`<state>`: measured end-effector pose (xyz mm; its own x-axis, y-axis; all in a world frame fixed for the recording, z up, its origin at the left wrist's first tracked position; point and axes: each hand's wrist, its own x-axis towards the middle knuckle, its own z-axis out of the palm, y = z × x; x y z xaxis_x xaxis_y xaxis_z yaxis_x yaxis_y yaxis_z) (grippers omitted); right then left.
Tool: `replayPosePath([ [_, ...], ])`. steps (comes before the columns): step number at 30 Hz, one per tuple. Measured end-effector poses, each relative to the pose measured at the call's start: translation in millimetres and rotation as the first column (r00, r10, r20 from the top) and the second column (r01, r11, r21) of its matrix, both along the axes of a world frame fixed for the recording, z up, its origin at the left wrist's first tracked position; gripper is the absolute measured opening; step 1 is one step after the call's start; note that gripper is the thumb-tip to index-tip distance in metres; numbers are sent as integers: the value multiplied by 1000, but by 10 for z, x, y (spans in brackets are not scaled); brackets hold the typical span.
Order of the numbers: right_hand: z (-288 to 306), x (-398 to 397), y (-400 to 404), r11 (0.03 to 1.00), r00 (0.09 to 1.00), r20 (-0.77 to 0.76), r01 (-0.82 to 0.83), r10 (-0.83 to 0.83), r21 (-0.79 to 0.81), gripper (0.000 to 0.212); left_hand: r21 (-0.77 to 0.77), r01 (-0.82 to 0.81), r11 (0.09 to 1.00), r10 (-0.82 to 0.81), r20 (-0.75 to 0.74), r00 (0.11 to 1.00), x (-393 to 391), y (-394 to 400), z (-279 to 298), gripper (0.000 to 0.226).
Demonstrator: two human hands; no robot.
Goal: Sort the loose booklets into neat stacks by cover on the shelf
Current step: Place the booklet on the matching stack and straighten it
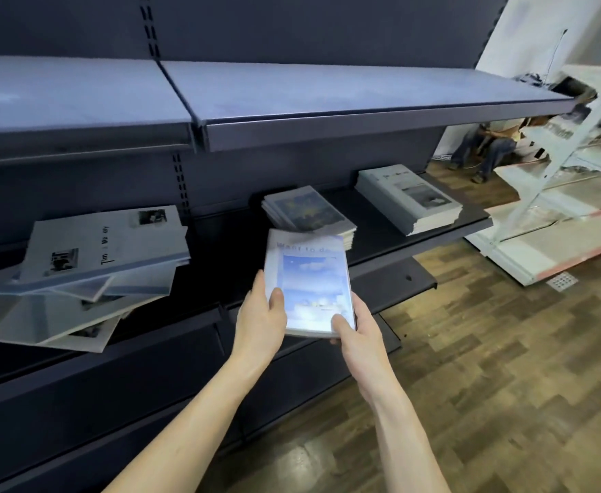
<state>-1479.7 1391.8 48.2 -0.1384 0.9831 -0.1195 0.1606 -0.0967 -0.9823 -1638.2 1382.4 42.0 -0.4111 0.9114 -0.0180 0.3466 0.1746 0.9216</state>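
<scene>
A thin bunch of sky-blue booklets (309, 279) with a cloud picture on the cover hangs in front of the dark middle shelf (444, 233). My left hand (261, 314) grips its left edge, thumb on the cover. My right hand (354, 330) grips its near right corner, thumb on top. Just behind it a neat stack with a dark blue cover (307, 211) lies on the shelf. Farther right sits a neat grey-covered stack (407, 197). At the left a messy pile of grey booklets (89, 272) lies tilted and overlapping.
An upper shelf (327, 97) overhangs the middle one. Lower dark shelves (149, 368) jut out below my arms. A white shelving unit (555, 215) stands at the right on the wooden floor (505, 386). A person sits on the floor far behind it.
</scene>
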Motion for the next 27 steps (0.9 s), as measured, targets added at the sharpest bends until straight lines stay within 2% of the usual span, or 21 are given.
replayPosePath([
  [10,-71,997,366,999,999,-43,-35,33,-30,43,82,-100,992,99,17,995,981,202,72,35],
  [19,-177,1287,631,994,985,-156,-81,69,-77,48,28,-186,982,185,27,982,1340,311,41,48],
  [23,-220,1255,787,992,986,-145,-99,87,-80,49,-11,-182,983,182,49,982,1332,408,92,60],
  [27,-219,1223,1006,992,988,-122,-106,97,-65,48,13,-151,988,150,47,987,1313,582,127,55],
])
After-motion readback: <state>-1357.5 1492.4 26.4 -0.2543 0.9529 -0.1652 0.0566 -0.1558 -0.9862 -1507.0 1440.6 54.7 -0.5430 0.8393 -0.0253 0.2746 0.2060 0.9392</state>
